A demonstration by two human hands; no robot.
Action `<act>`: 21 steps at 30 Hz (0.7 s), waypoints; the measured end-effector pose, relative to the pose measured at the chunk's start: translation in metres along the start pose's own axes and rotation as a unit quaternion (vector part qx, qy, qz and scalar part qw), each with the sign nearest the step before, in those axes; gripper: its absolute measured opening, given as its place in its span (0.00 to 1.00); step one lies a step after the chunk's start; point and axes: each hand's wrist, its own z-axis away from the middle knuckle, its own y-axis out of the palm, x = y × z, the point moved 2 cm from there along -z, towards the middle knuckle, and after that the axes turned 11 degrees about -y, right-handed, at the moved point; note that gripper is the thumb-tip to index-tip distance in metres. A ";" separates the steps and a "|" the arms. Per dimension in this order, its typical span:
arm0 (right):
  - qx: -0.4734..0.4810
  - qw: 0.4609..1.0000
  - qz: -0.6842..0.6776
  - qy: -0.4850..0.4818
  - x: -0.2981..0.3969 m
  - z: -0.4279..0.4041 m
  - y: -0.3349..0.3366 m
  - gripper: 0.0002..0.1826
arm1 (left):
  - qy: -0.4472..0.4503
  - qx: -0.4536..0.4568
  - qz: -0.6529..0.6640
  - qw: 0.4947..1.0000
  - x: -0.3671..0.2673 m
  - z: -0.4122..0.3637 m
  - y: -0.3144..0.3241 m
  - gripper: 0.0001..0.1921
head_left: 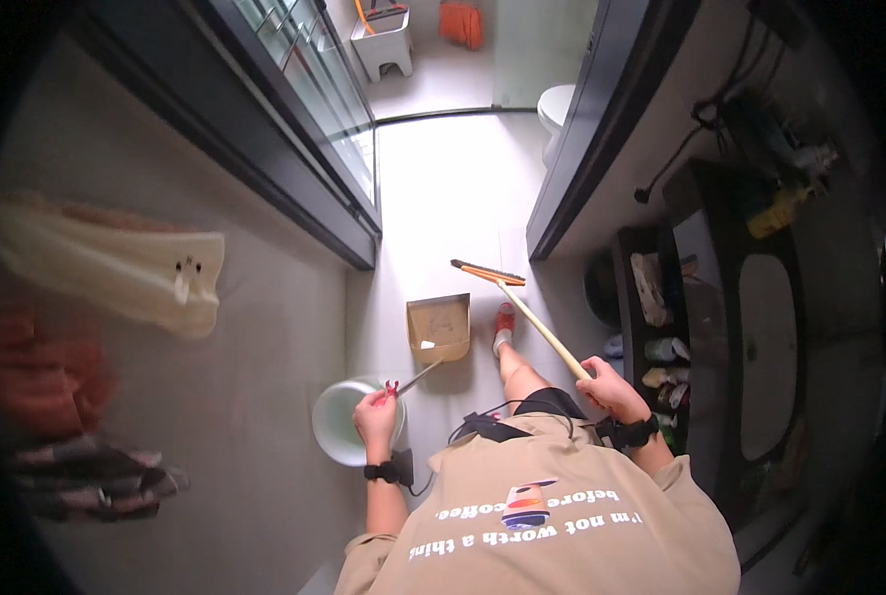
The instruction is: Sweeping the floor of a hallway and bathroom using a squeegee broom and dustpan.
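Note:
My left hand [374, 422] grips the handle of a long-handled dustpan, near its red end. The tan pan [440, 316] faces away from me, with a small white scrap [428, 344] lying in it. My right hand [612, 388] is closed around the pale stick of a broom [539, 327]. Its orange head [487, 274] with dark bristles is beyond the pan and to the right, apart from it. Whether the broom head touches the floor, I cannot tell.
A white bucket [331, 424] stands beneath my left hand by the wall. My foot in a red shoe [504, 318] is right of the pan. Dark door frames [562, 186] flank a bathroom with a toilet [558, 104]. Shelves [655, 335] line the right; a towel [153, 268] hangs left.

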 end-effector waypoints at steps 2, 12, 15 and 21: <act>-0.007 1.000 -0.015 0.004 0.028 -0.036 -0.007 0.21 | -0.008 0.005 0.016 1.000 -0.012 -0.034 0.010 0.14; -0.004 0.997 0.057 -0.043 0.182 -0.239 -0.040 0.18 | -0.033 0.005 0.026 0.999 -0.163 -0.166 0.011 0.14; -0.026 0.997 0.060 -0.029 0.214 -0.289 -0.041 0.19 | -0.027 0.011 0.020 0.999 -0.205 -0.208 0.013 0.14; -0.083 0.996 0.014 -0.012 0.284 -0.368 -0.056 0.21 | 0.043 0.000 0.005 0.999 -0.281 -0.306 0.031 0.13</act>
